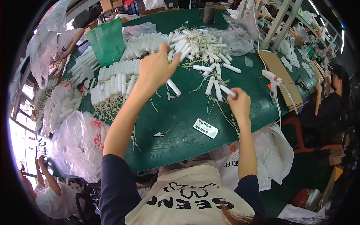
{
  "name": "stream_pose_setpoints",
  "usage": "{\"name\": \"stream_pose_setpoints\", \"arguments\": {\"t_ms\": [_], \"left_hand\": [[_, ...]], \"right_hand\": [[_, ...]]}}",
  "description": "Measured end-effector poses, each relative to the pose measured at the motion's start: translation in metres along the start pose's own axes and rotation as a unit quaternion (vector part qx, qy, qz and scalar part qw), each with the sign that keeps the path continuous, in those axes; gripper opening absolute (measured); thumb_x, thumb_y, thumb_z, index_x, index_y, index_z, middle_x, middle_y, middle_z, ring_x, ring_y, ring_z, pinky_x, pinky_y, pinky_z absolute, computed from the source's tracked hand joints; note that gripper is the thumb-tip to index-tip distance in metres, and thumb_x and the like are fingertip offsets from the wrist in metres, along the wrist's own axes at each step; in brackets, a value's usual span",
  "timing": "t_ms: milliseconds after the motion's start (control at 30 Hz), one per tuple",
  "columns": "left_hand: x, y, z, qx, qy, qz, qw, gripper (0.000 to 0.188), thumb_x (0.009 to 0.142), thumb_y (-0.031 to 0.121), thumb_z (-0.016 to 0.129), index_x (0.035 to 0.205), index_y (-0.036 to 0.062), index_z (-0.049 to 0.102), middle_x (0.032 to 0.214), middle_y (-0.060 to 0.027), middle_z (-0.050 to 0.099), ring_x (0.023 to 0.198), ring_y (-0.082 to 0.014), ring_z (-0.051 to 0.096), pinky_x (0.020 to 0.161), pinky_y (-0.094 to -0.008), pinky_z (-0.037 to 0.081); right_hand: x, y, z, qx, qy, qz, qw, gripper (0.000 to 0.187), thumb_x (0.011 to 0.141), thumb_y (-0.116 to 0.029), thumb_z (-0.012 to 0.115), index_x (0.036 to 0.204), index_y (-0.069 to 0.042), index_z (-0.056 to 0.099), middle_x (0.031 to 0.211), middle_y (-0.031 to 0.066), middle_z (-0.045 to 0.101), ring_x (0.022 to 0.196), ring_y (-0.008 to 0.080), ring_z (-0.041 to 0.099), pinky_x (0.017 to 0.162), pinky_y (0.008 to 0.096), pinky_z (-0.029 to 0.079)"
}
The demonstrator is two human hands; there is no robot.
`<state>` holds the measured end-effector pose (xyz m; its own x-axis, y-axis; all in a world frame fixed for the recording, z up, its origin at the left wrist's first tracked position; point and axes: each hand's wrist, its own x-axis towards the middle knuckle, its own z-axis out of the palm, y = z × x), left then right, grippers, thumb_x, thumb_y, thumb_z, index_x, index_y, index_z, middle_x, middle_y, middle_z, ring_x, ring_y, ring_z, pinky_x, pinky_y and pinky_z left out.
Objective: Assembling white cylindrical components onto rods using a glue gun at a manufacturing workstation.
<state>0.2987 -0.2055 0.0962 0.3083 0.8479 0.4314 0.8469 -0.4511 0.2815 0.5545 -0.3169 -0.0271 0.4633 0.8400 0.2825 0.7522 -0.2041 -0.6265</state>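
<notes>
Over the near side of a heap of white tubes with thin wires (202, 48), my left hand (157, 69) reaches out with thumb and forefinger apart. White tubes show behind its fingers, and the hand hides part of the heap. My right hand (240, 104) is closed on one white tube (227, 90), gripping its near end at the right of the table. Thin wires trail below that hand. Several loose tubes (213, 89) lie just left of it. A white remote control (205, 128) with dark buttons and one red one rests between my forearms.
Rows of white tubes (118, 67) lie at the left beside a green bag (106, 42). A white glue gun (272, 79) with its cord lies near cardboard (279, 75) at the right. A dark mug (209, 14) stands at the back. Plastic bags (80, 144) hang at the left edge.
</notes>
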Motion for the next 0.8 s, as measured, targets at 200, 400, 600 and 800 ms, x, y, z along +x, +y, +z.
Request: {"name": "stream_pose_setpoints", "arguments": {"t_ms": [200, 400, 600, 800], "left_hand": [[-0.038, 0.028, 0.017, -0.109, -0.126, 0.102, 0.981, 0.041, 0.090, 0.044, 0.049, 0.104, 0.0064, 0.049, 0.061, -0.0130, 0.060, 0.065, -0.0337, 0.061, 0.061, -0.0428, 0.045], [-0.060, 0.031, 0.006, -0.182, -0.195, 0.038, 0.963, 0.035, 0.092, 0.036, 0.045, 0.105, 0.0034, 0.047, 0.063, -0.0129, 0.057, 0.059, -0.0312, 0.055, 0.060, -0.0419, 0.041], [-0.061, 0.018, 0.015, -0.178, -0.234, 0.018, 0.956, 0.037, 0.091, 0.037, 0.045, 0.107, 0.0041, 0.047, 0.068, -0.0158, 0.060, 0.073, -0.0342, 0.060, 0.069, -0.0441, 0.044], [-0.064, 0.004, 0.044, 0.007, -0.190, 0.124, 0.974, 0.027, 0.088, 0.029, 0.054, 0.105, 0.0089, 0.051, 0.070, -0.0122, 0.063, 0.066, -0.0307, 0.062, 0.060, -0.0411, 0.047]], "right_hand": [[0.006, -0.018, -0.044, 0.429, 0.136, 0.011, 0.893, 0.021, 0.086, -0.005, 0.061, 0.104, 0.006, 0.060, 0.080, 0.0067, 0.062, 0.066, 0.0103, 0.059, 0.060, 0.0216, 0.046], [-0.014, -0.028, -0.083, 0.555, 0.231, -0.056, 0.797, 0.022, 0.087, -0.001, 0.058, 0.108, 0.006, 0.056, 0.090, 0.0097, 0.059, 0.071, 0.0132, 0.060, 0.063, 0.0240, 0.049], [-0.022, -0.032, -0.092, 0.575, 0.273, -0.115, 0.763, 0.025, 0.088, -0.005, 0.059, 0.110, 0.005, 0.052, 0.095, 0.0110, 0.058, 0.076, 0.0148, 0.059, 0.066, 0.0257, 0.048], [-0.029, -0.019, -0.105, 0.557, 0.389, -0.178, 0.711, 0.021, 0.093, -0.009, 0.053, 0.108, 0.005, 0.051, 0.099, 0.0129, 0.057, 0.086, 0.0155, 0.057, 0.073, 0.0259, 0.047]]}}
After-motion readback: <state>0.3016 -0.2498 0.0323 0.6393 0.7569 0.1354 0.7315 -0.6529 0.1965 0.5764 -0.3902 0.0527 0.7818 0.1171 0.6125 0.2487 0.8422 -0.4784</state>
